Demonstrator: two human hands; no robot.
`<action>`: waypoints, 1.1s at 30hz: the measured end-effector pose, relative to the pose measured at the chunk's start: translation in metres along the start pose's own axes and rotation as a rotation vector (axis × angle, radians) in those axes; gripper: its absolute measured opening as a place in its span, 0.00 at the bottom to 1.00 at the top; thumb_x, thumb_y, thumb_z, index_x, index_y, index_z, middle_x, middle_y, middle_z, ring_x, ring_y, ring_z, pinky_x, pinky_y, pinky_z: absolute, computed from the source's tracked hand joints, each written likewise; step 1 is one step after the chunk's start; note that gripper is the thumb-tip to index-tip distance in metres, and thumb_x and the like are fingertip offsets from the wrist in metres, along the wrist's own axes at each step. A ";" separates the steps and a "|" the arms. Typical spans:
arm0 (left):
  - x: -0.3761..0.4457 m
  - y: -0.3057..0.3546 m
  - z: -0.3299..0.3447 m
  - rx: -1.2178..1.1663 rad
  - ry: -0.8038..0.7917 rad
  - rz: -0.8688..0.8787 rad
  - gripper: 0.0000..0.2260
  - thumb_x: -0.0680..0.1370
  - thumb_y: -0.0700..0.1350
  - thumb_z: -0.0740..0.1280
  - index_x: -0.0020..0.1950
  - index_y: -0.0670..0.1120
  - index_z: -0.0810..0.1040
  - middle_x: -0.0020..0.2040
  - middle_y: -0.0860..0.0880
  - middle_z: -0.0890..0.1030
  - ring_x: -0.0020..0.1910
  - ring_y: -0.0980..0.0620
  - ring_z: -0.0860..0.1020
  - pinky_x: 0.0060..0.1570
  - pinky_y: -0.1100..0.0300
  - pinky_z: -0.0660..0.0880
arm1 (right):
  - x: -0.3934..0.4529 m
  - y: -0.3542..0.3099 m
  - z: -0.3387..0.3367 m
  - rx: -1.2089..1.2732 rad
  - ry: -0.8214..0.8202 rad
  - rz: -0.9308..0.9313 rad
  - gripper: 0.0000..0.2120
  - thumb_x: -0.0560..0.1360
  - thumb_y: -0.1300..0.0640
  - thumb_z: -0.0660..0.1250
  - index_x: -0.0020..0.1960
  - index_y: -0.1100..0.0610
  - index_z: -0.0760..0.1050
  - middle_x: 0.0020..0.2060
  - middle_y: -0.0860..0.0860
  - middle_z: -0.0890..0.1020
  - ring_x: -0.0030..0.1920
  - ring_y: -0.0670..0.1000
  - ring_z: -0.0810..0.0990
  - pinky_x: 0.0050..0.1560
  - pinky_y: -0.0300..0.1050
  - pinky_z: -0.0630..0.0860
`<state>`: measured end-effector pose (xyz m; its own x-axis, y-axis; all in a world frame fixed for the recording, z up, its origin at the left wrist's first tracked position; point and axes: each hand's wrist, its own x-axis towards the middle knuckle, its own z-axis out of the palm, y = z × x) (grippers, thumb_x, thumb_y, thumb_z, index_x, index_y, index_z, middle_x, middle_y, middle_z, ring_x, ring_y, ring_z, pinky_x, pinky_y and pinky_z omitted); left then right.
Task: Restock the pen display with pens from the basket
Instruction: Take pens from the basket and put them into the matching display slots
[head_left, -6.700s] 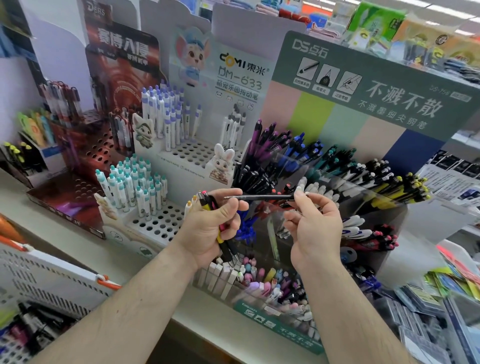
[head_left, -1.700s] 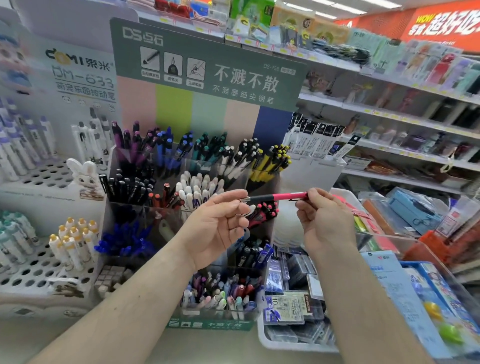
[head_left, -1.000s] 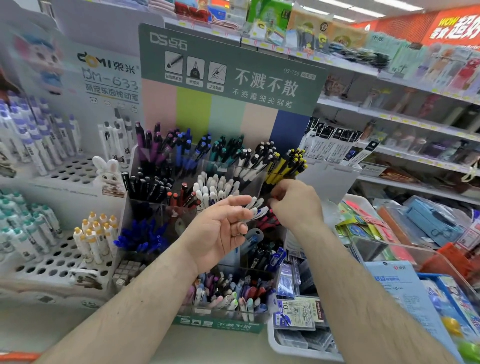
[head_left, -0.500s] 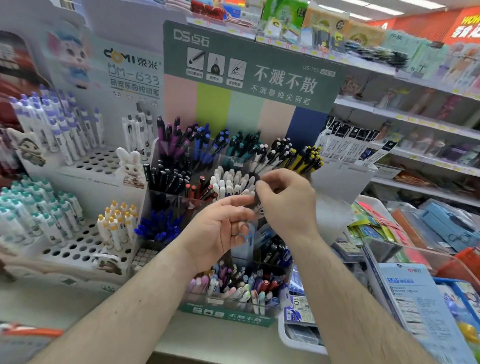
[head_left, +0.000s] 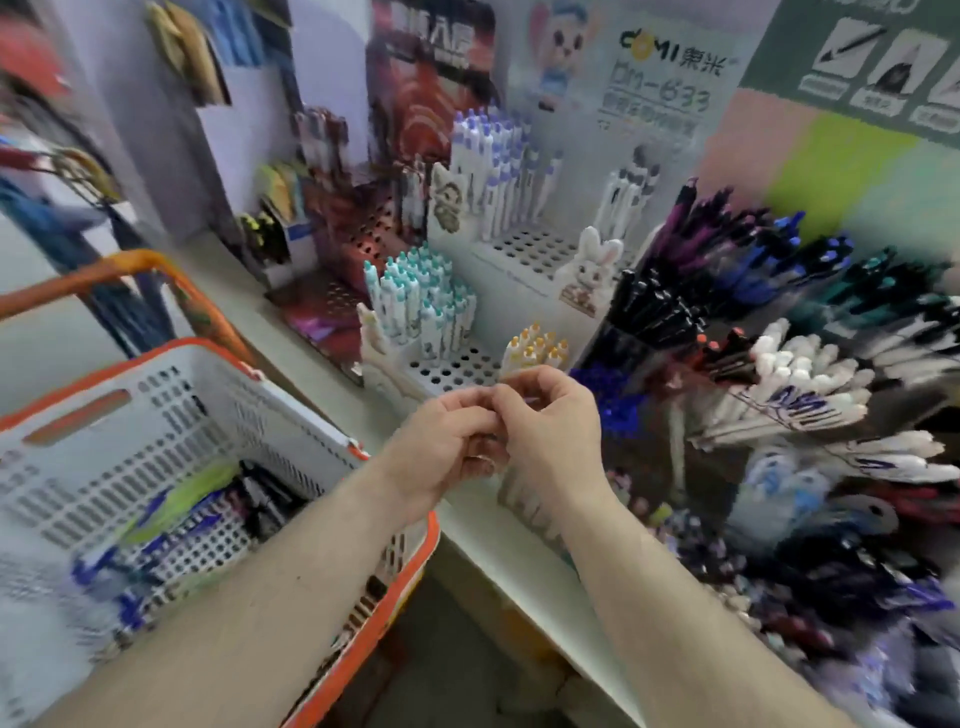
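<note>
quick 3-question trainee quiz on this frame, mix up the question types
1. True or false: the basket with orange trim is at the person's left, below the shelf edge.
2. Multiple choice: the yellow-capped pens stand in (A) the basket, (B) a white perforated holder, (C) the right hand.
3. Short answer: where are the left hand and the right hand relative to each other?

Key
1. True.
2. B.
3. Touching, fingers curled together in front of the white holder; blur hides whether either has a grip on anything.
</note>
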<state>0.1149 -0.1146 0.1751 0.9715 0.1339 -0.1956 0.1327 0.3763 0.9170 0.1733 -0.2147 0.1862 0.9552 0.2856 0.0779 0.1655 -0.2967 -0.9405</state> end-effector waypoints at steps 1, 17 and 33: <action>-0.007 -0.003 -0.012 0.006 0.043 -0.001 0.15 0.78 0.35 0.60 0.48 0.49 0.85 0.38 0.47 0.77 0.31 0.55 0.73 0.32 0.62 0.65 | -0.002 0.002 0.015 0.011 -0.048 0.006 0.07 0.71 0.58 0.71 0.35 0.50 0.80 0.29 0.46 0.82 0.32 0.47 0.80 0.39 0.47 0.80; -0.115 -0.087 -0.163 0.355 0.734 -0.420 0.07 0.78 0.41 0.66 0.55 0.49 0.78 0.49 0.51 0.83 0.49 0.52 0.80 0.47 0.57 0.76 | -0.038 0.023 0.149 -0.308 -0.637 -0.073 0.05 0.75 0.57 0.67 0.45 0.52 0.82 0.39 0.45 0.83 0.43 0.48 0.80 0.49 0.46 0.77; -0.055 -0.164 -0.303 1.033 0.747 -0.785 0.15 0.77 0.49 0.66 0.61 0.44 0.76 0.48 0.48 0.76 0.47 0.47 0.76 0.44 0.55 0.77 | 0.010 0.039 0.251 -0.935 -0.621 -0.395 0.29 0.76 0.47 0.66 0.74 0.53 0.66 0.74 0.58 0.64 0.76 0.59 0.58 0.75 0.54 0.53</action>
<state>-0.0200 0.0940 -0.0702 0.3097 0.7555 -0.5773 0.9457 -0.1815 0.2698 0.1278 0.0053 0.0676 0.5581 0.8227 -0.1080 0.7825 -0.5651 -0.2614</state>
